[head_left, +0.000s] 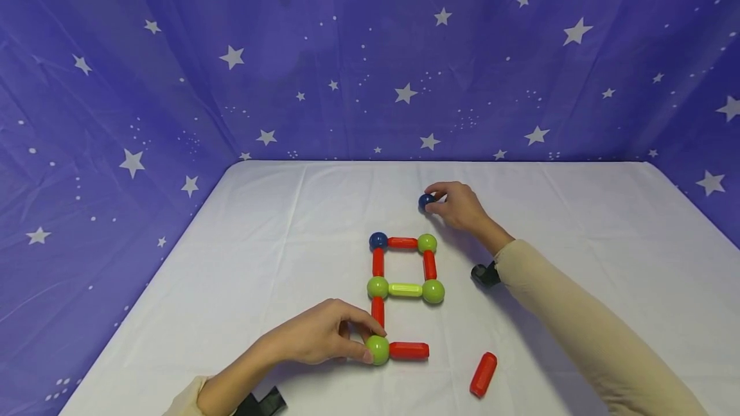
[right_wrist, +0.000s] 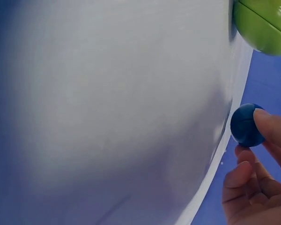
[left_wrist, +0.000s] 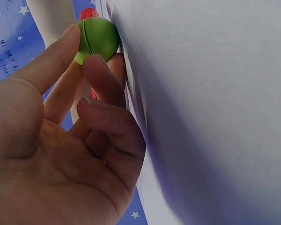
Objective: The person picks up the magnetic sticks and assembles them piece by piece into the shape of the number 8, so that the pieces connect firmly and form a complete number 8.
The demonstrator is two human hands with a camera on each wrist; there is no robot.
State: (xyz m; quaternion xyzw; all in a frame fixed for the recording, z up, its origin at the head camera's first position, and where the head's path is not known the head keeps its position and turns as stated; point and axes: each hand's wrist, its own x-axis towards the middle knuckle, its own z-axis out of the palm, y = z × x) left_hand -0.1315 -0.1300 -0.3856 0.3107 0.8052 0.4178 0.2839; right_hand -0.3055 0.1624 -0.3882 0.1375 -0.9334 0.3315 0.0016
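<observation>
My left hand [head_left: 329, 332] pinches a green ball [head_left: 378, 350] at the near left corner of a ball-and-rod figure. From that ball one red rod [head_left: 409, 351] points right, and another red rod [head_left: 378, 313] runs away to a green ball [head_left: 378, 287]. Beyond it, red rods and a yellow-green rod [head_left: 405, 289] form a square, with a blue ball [head_left: 378, 241] at its far left corner and green balls at the others. Behind the square, my right hand [head_left: 459, 205] holds a loose dark blue ball [right_wrist: 247, 125] between thumb and fingers.
A loose red rod [head_left: 483, 375] lies near the front, right of the figure. The white cloth-covered table [head_left: 277, 230] ends at a purple backdrop [head_left: 347, 69] with stars. Black straps [head_left: 485, 274] are on both wrists.
</observation>
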